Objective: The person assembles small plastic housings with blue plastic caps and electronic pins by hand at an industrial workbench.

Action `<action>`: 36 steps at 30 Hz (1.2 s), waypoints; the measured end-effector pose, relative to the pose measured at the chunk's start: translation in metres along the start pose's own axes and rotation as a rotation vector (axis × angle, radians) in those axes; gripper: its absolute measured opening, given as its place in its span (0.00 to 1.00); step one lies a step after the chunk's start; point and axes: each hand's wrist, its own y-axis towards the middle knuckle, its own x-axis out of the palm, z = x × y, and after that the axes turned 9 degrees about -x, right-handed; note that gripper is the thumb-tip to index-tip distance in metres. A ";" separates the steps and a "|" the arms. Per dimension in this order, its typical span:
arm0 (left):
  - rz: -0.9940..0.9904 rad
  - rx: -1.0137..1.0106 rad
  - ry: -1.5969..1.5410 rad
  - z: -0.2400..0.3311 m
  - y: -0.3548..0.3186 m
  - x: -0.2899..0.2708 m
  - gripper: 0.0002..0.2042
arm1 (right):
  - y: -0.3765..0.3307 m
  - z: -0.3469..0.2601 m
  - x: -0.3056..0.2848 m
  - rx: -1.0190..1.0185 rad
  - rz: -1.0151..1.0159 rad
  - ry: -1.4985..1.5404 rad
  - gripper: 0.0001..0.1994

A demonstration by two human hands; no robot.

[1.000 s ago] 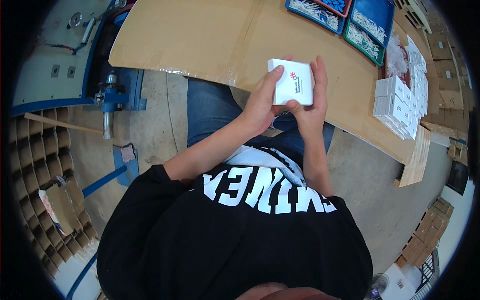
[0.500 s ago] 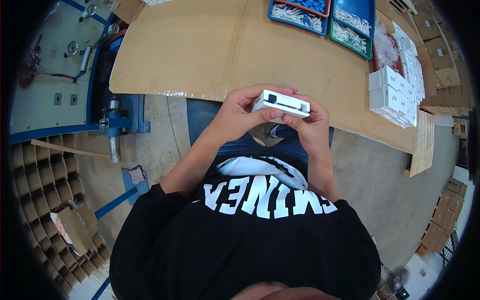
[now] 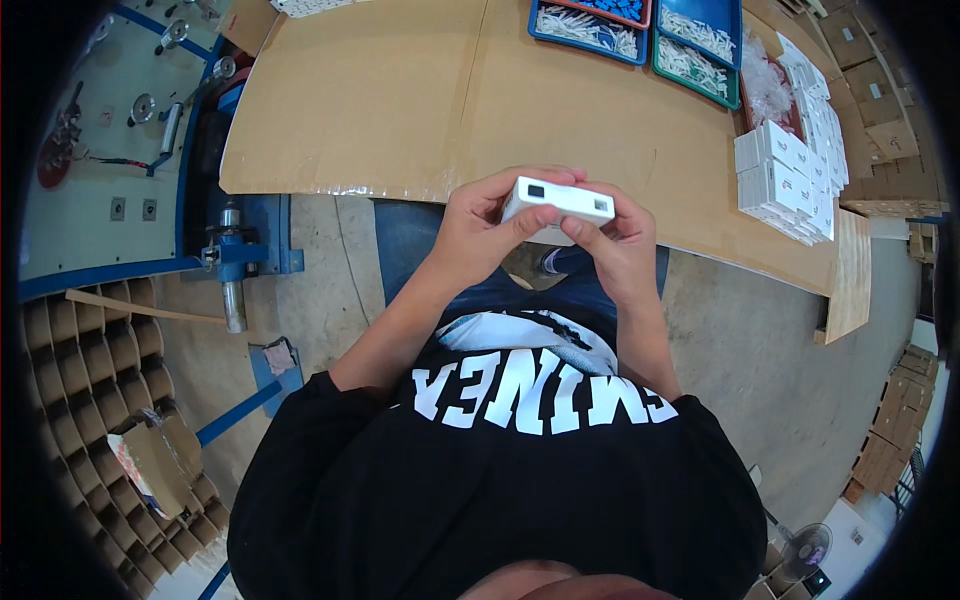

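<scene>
A small white box (image 3: 556, 200) with two dark marks on its upper face is held edge-up close to my chest, just in front of the table's near edge. My left hand (image 3: 482, 235) grips its left end, with fingers curled over the top and the thumb below. At its right end, my right hand (image 3: 618, 245) pinches it between thumb and fingers. Both forearms rise from my black shirt toward the box.
A cardboard-covered table (image 3: 400, 100) lies ahead. Blue and green trays (image 3: 640, 30) of small white parts stand at its far side, and a stack of white boxes (image 3: 785, 180) at the right. A honeycomb cardboard divider (image 3: 90, 400) lies on the floor at left, beside a blue metal frame (image 3: 240, 260).
The box has been turned from its broad printed face to a narrow edge facing me, and both hands have drawn it down toward my chest, off the table top.
</scene>
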 end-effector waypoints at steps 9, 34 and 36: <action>0.261 0.061 -0.056 -0.018 0.002 0.016 0.17 | 0.000 0.016 0.021 -0.335 0.107 -0.782 0.37; 0.468 -0.137 0.050 -0.061 -0.020 -0.015 0.13 | 0.003 -0.015 -0.007 -0.065 0.282 0.872 0.20; 0.444 -0.145 0.047 -0.067 -0.017 -0.016 0.04 | 0.006 -0.013 -0.014 -0.019 0.310 1.021 0.20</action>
